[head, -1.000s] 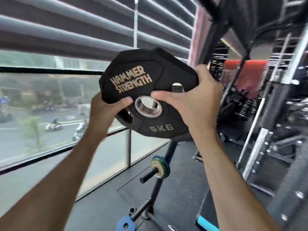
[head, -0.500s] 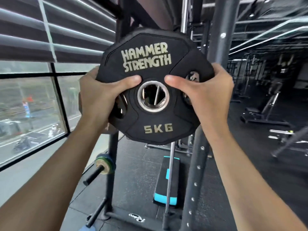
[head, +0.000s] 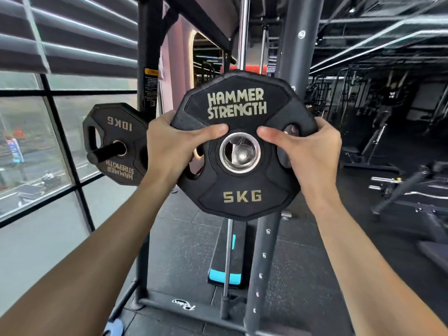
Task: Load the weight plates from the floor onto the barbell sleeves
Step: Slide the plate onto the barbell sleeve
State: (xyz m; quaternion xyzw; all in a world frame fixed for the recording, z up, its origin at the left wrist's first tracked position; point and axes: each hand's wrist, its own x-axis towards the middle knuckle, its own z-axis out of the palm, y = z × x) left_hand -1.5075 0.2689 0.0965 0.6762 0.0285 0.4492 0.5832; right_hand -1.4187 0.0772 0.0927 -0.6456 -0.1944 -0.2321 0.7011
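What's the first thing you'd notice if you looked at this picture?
A big black 5KG plate fills the middle, gripped at its sides by the left hand and the right hand, with a shiny metal end showing through its centre hole. Behind it to the left, a 10KG plate hangs upside down on a black peg by the window.

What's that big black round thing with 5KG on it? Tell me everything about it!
It is a weight plate: black, rubbery-looking, with flat-cut edges, pale letters reading HAMMER STRENGTH above and 5KG below. A shiny metal ring lines its centre hole, and grip holes sit at the sides. It is held upright in the air, facing the camera. The left hand and right hand grip its sides, thumbs on the front.
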